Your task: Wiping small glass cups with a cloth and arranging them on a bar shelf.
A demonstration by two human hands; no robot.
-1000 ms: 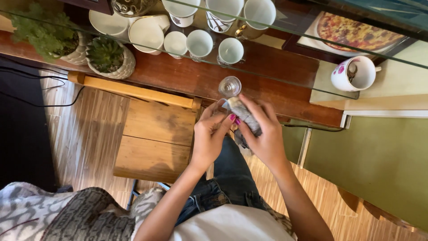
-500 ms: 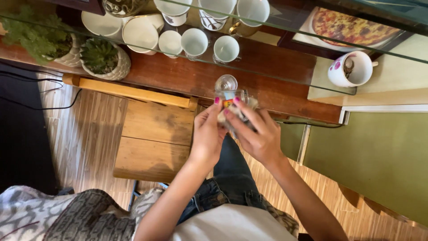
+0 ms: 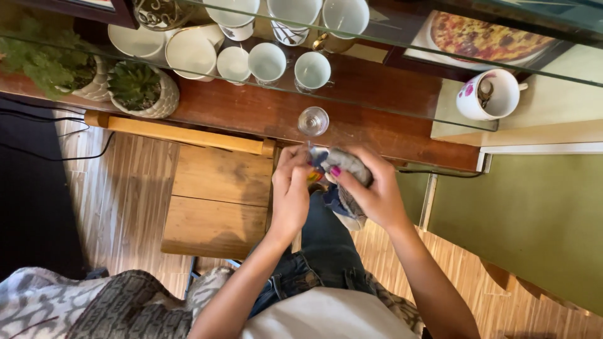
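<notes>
I see both hands meeting over the front edge of the wooden shelf [image 3: 251, 113]. My right hand [image 3: 370, 191] has its grip clenched around a grey cloth [image 3: 345, 164], which trails down past the palm. My left hand [image 3: 290, 188] is pinched shut on something small at the cloth's edge, possibly the stem of the clear glass [image 3: 313, 120], though the fingers hide it. The glass sits just above the hands. Behind it stand white cups [image 3: 267, 61], and a potted succulent [image 3: 138, 88] lies well to the left.
</notes>
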